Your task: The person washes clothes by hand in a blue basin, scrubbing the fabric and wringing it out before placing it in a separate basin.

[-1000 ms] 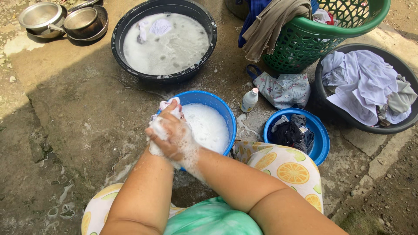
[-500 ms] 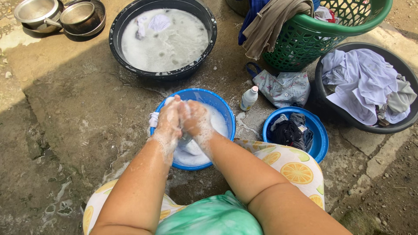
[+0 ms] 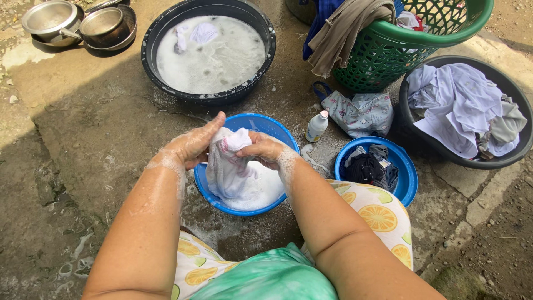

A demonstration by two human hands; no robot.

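Both soapy hands hold a wet white cloth [image 3: 227,164] up over a blue basin [image 3: 288,139] of sudsy water. My left hand [image 3: 191,143] grips the cloth's left edge, thumb raised. My right hand [image 3: 266,150] pinches its top right part. The cloth hangs down into the foam.
A large black basin [image 3: 266,39] of soapy water with a white cloth stands beyond. A white bottle [image 3: 317,126], a floral cloth, a small blue basin [image 3: 410,178] of dark clothes, a green laundry basket [image 3: 388,53], a black tub [image 3: 513,158] of pale clothes and metal pots [image 3: 105,25] surround them.
The hands were pressed together rubbing the cloth at the basin's left rim. They have since parted and lifted the cloth, spreading it open above the water.
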